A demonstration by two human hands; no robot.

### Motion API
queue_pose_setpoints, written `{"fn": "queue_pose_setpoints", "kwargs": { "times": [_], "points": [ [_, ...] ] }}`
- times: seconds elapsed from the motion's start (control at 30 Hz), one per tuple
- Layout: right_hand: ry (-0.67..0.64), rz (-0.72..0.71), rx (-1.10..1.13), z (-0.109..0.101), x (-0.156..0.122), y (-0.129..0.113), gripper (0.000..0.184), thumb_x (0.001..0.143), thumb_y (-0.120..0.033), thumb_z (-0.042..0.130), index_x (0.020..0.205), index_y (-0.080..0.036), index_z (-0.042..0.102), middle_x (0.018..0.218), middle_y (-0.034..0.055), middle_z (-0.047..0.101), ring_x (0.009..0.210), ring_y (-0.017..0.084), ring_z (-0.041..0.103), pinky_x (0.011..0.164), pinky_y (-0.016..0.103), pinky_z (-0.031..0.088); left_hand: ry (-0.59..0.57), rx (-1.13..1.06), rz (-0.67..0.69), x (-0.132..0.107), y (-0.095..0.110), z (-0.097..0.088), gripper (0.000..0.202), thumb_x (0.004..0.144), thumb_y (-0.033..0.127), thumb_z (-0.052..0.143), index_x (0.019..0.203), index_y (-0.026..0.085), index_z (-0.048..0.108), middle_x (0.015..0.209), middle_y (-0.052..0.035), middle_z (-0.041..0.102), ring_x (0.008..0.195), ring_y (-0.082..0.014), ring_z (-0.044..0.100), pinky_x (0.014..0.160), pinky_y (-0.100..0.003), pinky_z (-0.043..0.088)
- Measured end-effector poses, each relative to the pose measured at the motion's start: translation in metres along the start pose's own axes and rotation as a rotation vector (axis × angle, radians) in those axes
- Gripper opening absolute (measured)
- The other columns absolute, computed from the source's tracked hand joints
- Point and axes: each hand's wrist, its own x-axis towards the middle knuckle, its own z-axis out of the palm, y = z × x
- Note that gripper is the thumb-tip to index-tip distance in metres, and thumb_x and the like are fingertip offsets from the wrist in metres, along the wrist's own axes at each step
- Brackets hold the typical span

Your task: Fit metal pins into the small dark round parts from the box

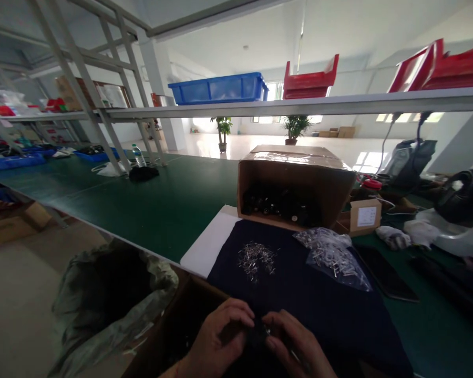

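Observation:
My left hand [216, 338] and my right hand [295, 346] meet at the bottom edge over a dark blue cloth [323, 299]. Both have their fingers curled around a small dark part [258, 332] pinched between them; what it is I cannot make out. A loose pile of small silver metal pins [256, 258] lies on the cloth ahead of my hands. To its right lies a clear plastic bag [333, 254] with more of the same pins.
An open cardboard box [295, 186] on its side holds small dark bottles behind the cloth. A small carton [364, 215] and a black phone [384, 273] lie right. A lined bin [110, 294] stands lower left. Blue [220, 88] and red crates [309, 79] sit on the shelf overhead.

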Motion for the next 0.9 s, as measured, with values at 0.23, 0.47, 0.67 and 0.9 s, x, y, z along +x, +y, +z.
{"fn": "queue_pose_setpoints", "kwargs": {
  "times": [0.23, 0.47, 0.67, 0.9],
  "points": [
    [-0.176, -0.065, -0.072, 0.008, 0.016, -0.014, 0.013, 0.097, -0.024, 0.058, 0.11, -0.024, 0.062, 0.085, 0.0025, 0.067, 0.072, 0.016, 0.065, 0.064, 0.022, 0.052, 0.087, -0.853, -0.471, -0.017, -0.01, 0.01, 0.056, 0.074, 0.049, 0.082, 0.122, 0.021, 0.07, 0.117, -0.0118, 0.072, 0.103, -0.0222, 0.069, 0.088, -0.03, 0.052],
    [-0.147, -0.045, -0.281, -0.01, 0.059, 0.018, 0.021, 0.103, -0.023, 0.047, 0.11, -0.023, 0.067, 0.088, 0.0053, 0.064, 0.076, 0.018, 0.063, 0.067, 0.028, 0.05, 0.266, -0.971, -0.473, -0.02, -0.014, 0.008, 0.049, 0.08, 0.047, 0.077, 0.119, 0.019, 0.071, 0.115, -0.0145, 0.074, 0.095, -0.0243, 0.073, 0.078, -0.028, 0.054],
    [-0.348, -0.288, -0.68, -0.022, 0.097, 0.042, 0.019, 0.093, -0.009, 0.059, 0.098, -0.022, 0.072, 0.079, 0.0023, 0.061, 0.07, 0.018, 0.056, 0.063, 0.031, 0.04, 0.297, -1.005, -0.446, -0.023, -0.017, 0.002, 0.043, 0.084, 0.048, 0.072, 0.115, 0.017, 0.072, 0.118, -0.015, 0.074, 0.095, -0.023, 0.073, 0.079, -0.026, 0.054],
    [-0.546, -0.458, -0.815, -0.021, 0.114, 0.027, 0.017, 0.089, -0.004, 0.062, 0.083, -0.02, 0.066, 0.08, 0.0021, 0.062, 0.071, 0.019, 0.054, 0.066, 0.034, 0.038, 0.274, -1.033, -0.458, -0.025, -0.024, 0.002, 0.043, 0.089, 0.049, 0.067, 0.116, 0.016, 0.07, 0.117, -0.0159, 0.074, 0.093, -0.0228, 0.074, 0.076, -0.025, 0.054]
  ]
}}
